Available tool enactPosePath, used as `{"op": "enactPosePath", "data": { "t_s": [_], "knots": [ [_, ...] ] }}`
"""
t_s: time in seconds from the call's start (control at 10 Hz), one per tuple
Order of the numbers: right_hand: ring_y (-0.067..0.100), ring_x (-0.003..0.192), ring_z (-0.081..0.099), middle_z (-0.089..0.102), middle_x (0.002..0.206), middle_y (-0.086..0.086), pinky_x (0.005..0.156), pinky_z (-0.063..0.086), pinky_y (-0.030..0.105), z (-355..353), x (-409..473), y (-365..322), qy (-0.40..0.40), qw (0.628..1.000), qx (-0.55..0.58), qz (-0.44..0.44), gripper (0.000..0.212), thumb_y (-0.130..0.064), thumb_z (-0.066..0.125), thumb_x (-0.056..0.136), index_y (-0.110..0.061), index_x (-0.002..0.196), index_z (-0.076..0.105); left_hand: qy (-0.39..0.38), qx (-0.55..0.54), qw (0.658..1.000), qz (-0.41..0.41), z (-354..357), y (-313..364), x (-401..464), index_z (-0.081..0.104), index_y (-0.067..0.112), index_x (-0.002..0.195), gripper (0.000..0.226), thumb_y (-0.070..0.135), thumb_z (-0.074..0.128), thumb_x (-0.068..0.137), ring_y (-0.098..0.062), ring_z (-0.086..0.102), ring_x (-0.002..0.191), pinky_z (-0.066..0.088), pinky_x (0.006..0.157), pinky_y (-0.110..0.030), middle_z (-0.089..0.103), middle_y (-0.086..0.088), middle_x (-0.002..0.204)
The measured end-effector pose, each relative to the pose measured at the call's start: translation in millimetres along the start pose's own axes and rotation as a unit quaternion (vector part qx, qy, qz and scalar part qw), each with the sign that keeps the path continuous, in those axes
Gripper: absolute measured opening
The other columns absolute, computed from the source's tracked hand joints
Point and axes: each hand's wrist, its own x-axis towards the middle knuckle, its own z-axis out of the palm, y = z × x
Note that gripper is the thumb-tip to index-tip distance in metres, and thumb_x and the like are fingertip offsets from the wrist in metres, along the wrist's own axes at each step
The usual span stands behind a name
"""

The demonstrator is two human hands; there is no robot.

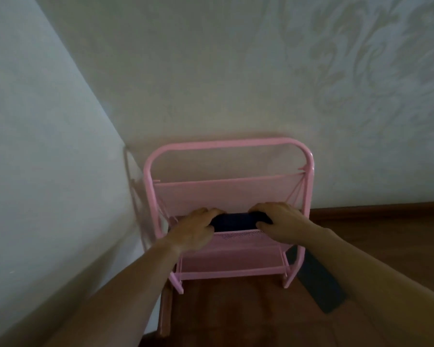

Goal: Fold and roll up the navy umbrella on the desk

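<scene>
The navy umbrella [232, 221] appears as a short dark bundle lying across a middle shelf of a pink metal rack [218, 144]. My left hand [194, 230] grips its left end, fingers curled over the top. Its right end is covered by my right hand [277, 220], with the thumb in front. Only the middle stretch of the bundle shows between the hands; both ends are hidden.
The pink rack stands in a corner against pale walls [211, 83] on a wooden floor [236, 314]. A dark navy flat strip [318, 284] lies on the floor by the rack's right leg. A brown skirting board [376, 209] runs along the right wall.
</scene>
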Motion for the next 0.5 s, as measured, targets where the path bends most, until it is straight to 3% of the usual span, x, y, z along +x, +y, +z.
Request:
{"op": "enactPosePath", "data": {
  "t_s": [0.1,0.2,0.3,0.5],
  "knots": [
    [0.010,0.087,0.061,0.066,0.105,-0.004,0.084,0.056,0.034,12,-3,-2,-0.009,1.000,0.001,0.023,0.019,-0.031,0.044,0.103,-0.026,0.110,0.061,0.027,-0.022,0.999,-0.007,10,-1,-2,0.058,0.025,0.132,0.035,0.016,0.041,0.103,-0.023,0.061,0.117,0.048,0.102,-0.037,0.063,-0.003,0.129],
    [0.006,0.090,0.061,0.063,0.106,-0.010,0.084,0.055,0.030,21,-20,-11,0.052,0.998,-0.009,0.028,0.023,-0.044,0.050,0.099,-0.027,0.109,0.063,0.094,0.005,0.996,-0.002,14,2,-15,0.064,0.024,0.117,0.027,0.036,0.043,0.105,-0.018,0.065,0.105,0.053,0.091,-0.036,0.067,0.004,0.114],
    [0.010,0.104,0.063,0.066,0.116,-0.011,0.093,0.053,0.032,29,-32,-21,0.067,0.994,-0.075,0.030,0.021,-0.036,0.061,0.094,-0.030,0.114,0.064,0.143,0.078,0.985,0.056,17,0,-27,0.067,0.028,0.114,0.029,0.047,0.049,0.100,-0.009,0.060,0.103,0.048,0.080,-0.026,0.063,0.011,0.112],
    [0.014,0.099,0.064,0.069,0.110,-0.004,0.094,0.053,0.035,18,-45,-45,0.121,0.984,-0.099,0.081,0.022,-0.020,0.063,0.093,-0.026,0.114,0.064,0.154,0.185,0.970,0.019,-2,32,-55,0.069,0.021,0.114,0.020,0.024,0.056,0.099,-0.020,0.065,0.101,0.054,0.084,-0.036,0.068,-0.001,0.112]
  ]
}}
